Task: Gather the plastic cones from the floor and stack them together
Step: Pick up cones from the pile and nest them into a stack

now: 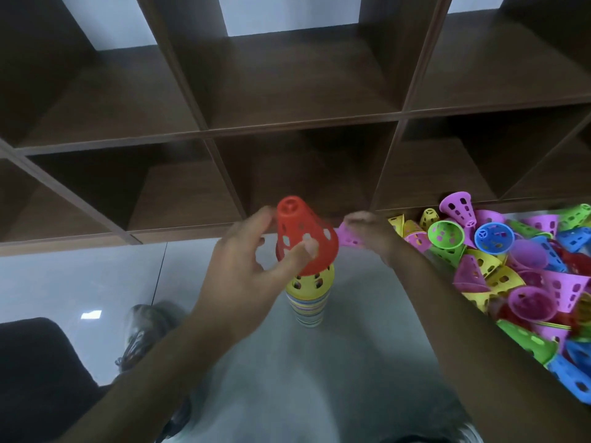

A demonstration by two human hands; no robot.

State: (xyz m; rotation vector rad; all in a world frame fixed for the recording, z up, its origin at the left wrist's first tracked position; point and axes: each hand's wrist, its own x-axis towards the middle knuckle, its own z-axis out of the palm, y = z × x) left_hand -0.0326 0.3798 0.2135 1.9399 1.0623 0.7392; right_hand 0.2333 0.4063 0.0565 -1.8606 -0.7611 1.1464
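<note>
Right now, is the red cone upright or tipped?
Tipped slightly: the red cone leans left, narrow end up, its rim over the stack's yellow top, left hand gripping it.

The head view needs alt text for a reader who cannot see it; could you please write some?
The left hand sets a red cone on a striped cone stack while the right hand holds a pink cone. Loose cones lie right, below dark shelves.

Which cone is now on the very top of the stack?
The red cone, upright, narrow end up, held by the left hand. It sits over the yellow cone; every other loose cone lies in the pile at right.
</note>
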